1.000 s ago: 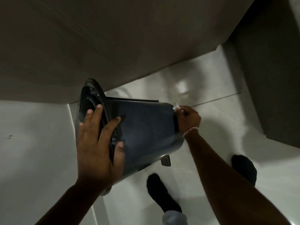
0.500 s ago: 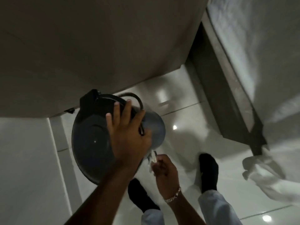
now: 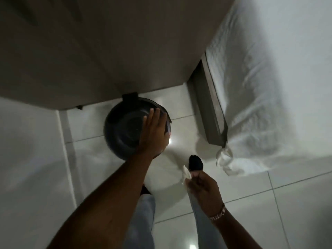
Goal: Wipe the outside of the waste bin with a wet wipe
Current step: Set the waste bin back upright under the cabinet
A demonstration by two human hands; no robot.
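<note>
A dark round waste bin stands upright on the white tiled floor, seen from above with its lid closed. My left hand lies flat on the right side of the lid, fingers together and pointing away from me. My right hand is well apart from the bin, lower right, fingers closed around a small crumpled white wet wipe that sticks out above the fist. A bracelet sits on that wrist.
A grey cabinet or wall rises directly behind the bin. A bed with a white sheet fills the right side, its grey frame near the bin. My black-socked foot stands on the tiles between bin and bed.
The bin went from tilted on its side to standing upright. My left hand moved from gripping the rim to resting on the lid. My right hand pulled away with the wipe.
</note>
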